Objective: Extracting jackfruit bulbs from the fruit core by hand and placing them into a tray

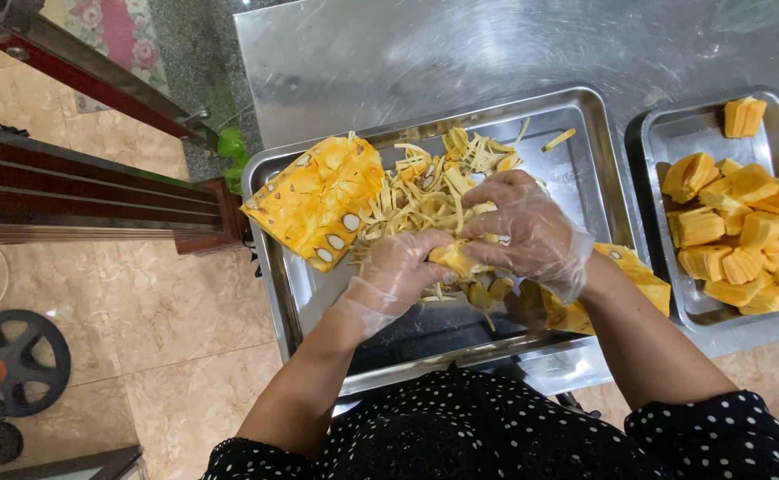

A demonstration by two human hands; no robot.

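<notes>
Both my hands wear clear plastic gloves and meet over a large steel tray (585, 151). My left hand (398, 276) and my right hand (527, 231) together grip one yellow jackfruit pod (454, 260) between the fingertips. Behind them lies a heap of pale yellow jackfruit fibres (421, 191). A big jackfruit slab (318, 200) with pale seeds showing leans on the tray's left side. Another jackfruit piece (638, 280) lies under my right wrist.
A smaller steel tray (674, 147) at the right holds several cleaned yellow jackfruit pods (745, 240). Both trays rest on a steel table (407, 62). To the left are a tiled floor, a wooden frame (78, 191), and a black wheel (20, 360).
</notes>
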